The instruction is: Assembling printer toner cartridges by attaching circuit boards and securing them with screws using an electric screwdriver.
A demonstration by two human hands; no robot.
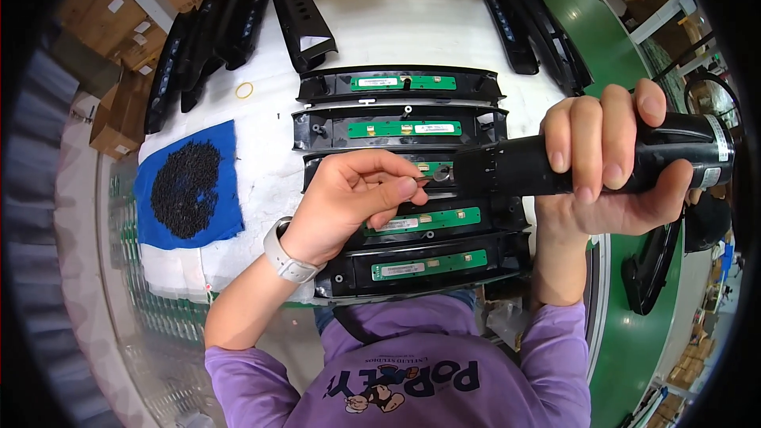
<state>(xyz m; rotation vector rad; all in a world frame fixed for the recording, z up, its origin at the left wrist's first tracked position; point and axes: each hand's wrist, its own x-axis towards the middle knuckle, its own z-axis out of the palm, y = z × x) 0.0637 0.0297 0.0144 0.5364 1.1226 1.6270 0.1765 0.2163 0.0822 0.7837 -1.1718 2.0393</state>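
My right hand (606, 162) is wrapped round a black electric screwdriver (507, 168), held level with its nose pointing left. At that nose, the thumb and fingers of my left hand (357, 190) are pinched together; whatever tiny thing they hold is too small to make out. Both hands are over a row of long black plastic housings (317, 125), each with a green circuit board (404, 130) in it. The middle housing (317, 165) is partly hidden by my left hand and the screwdriver. Left of my left hand, a heap of small black screws (184, 190) lies on a blue cloth (226, 154).
More black housings stand at the far left (214, 28) and far right (511, 24) of the white-covered table (388, 16). A yellow ring (244, 90) lies near the cloth. On the right runs a green surface (634, 333) with a black part (646, 277). Cardboard boxes (119, 123) stand left.
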